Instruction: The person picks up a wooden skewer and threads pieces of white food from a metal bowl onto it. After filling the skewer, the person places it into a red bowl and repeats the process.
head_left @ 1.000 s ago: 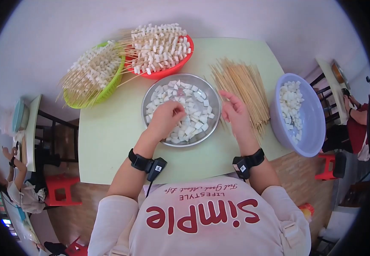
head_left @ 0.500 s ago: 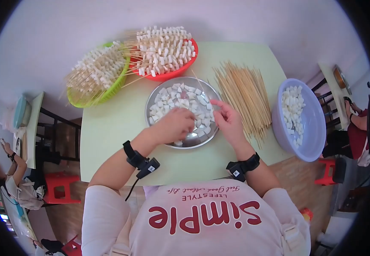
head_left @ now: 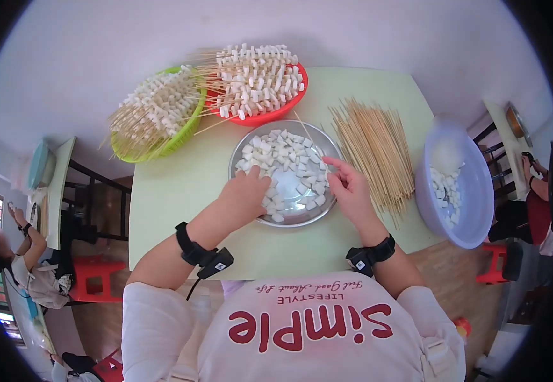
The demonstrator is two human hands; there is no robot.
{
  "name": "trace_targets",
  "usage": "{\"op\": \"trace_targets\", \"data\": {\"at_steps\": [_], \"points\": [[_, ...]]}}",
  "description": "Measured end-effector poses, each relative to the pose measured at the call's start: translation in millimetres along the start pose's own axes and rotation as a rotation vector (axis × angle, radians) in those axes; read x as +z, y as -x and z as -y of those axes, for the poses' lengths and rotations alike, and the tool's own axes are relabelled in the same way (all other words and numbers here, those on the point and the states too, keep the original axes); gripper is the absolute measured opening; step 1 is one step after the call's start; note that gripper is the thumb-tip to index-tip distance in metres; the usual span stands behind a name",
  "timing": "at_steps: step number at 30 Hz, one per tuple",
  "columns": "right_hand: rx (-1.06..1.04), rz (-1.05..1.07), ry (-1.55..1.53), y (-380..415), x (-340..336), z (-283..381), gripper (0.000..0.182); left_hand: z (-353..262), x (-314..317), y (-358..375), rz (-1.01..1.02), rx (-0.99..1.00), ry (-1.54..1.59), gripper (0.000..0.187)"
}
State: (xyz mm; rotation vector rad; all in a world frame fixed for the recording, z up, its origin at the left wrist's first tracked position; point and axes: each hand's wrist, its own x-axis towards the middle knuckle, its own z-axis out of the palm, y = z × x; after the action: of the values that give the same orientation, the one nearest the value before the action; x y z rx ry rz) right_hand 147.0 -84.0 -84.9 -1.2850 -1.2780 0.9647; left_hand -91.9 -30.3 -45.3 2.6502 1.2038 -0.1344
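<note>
A round metal tray (head_left: 286, 181) stands in front of me with loose white cubes (head_left: 295, 149) around its shiny bare middle. My right hand (head_left: 353, 191), at the tray's right edge, pinches a thin wooden skewer (head_left: 304, 130) between thumb and forefinger; it slants up to the left across the tray. A white piece seems to sit by those fingertips. My left hand (head_left: 241, 198) is over the tray's left side, fingers curled down among the cubes; what they hold, if anything, is hidden. Right of the tray lies a large pile of bare skewers (head_left: 375, 156).
A green basket (head_left: 193, 121) and a red basket (head_left: 276, 114) at the back hold many loaded skewers. On the right, a lavender basin (head_left: 474, 191) contains more white cubes. Other people sit at tables to the left and right, near red stools (head_left: 98, 280).
My left hand has moved from the tray's middle to its left side, uncovering the bare metal. My right hand keeps its pinch on the skewer. The whole view has shifted slightly.
</note>
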Motion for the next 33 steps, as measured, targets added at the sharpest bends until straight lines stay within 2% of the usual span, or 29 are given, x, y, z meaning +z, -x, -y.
{"op": "trace_targets", "data": {"at_steps": [4, 6, 10, 12, 13, 15, 16, 19, 21, 22, 24, 26, 28, 33], "points": [[0.014, 0.011, 0.003, 0.8, -0.3, 3.9, 0.033, 9.4, 42.8, -35.5, -0.115, 0.011, 0.130, 0.050], [-0.014, 0.010, 0.083, 2.2, -0.7, 5.9, 0.033, 10.9, 34.7, -53.9, -0.244, 0.026, 0.616, 0.042], [0.003, 0.016, 0.035, 1.5, -1.6, 1.7, 0.034, 5.1, 12.1, -49.5, -0.379, -0.013, 0.547, 0.042], [0.004, 0.016, 0.021, 1.6, -1.0, -0.7, 0.034, 6.0, 2.2, -30.4, -0.012, 0.181, 0.454, 0.038], [0.005, 0.014, 0.019, 1.6, -1.2, 0.2, 0.034, 5.6, 1.1, -24.7, -0.009, 0.182, 0.454, 0.038], [0.018, 0.022, -0.003, 1.5, -1.7, 3.1, 0.034, 4.4, 0.7, -17.2, 0.312, 0.258, 0.500, 0.032], [0.018, 0.019, -0.005, 1.1, -1.0, 1.9, 0.034, 4.4, 3.2, -17.4, 0.315, 0.259, 0.497, 0.032], [0.014, -0.012, 0.007, 0.8, -0.7, -1.6, 0.031, 5.1, 24.2, -29.7, 0.224, 0.328, 0.477, 0.027], [0.002, 0.007, -0.014, 1.4, -1.2, -0.5, 0.031, 1.1, 33.0, -41.1, -0.106, 0.290, 0.397, 0.021], [0.001, 0.003, -0.010, 1.9, -0.7, -0.7, 0.031, 0.2, 29.2, -42.9, -0.108, 0.295, 0.397, 0.021], [0.017, 0.002, -0.030, -0.5, -1.2, -2.0, 0.031, -2.1, 15.6, -48.3, -0.147, 0.011, 0.346, 0.018], [0.022, -0.003, -0.035, -0.4, -3.1, -4.9, 0.031, -7.3, 13.6, -57.2, -0.238, 0.030, 0.340, 0.018], [0.027, -0.001, -0.043, -4.1, -2.8, -3.7, 0.031, -14.8, 24.6, -68.2, -0.314, 0.227, 0.336, 0.021], [0.003, 0.002, -0.031, -1.6, -0.9, -0.6, 0.033, -25.1, 30.0, -74.2, -0.260, 0.144, 0.275, 0.022]]}}
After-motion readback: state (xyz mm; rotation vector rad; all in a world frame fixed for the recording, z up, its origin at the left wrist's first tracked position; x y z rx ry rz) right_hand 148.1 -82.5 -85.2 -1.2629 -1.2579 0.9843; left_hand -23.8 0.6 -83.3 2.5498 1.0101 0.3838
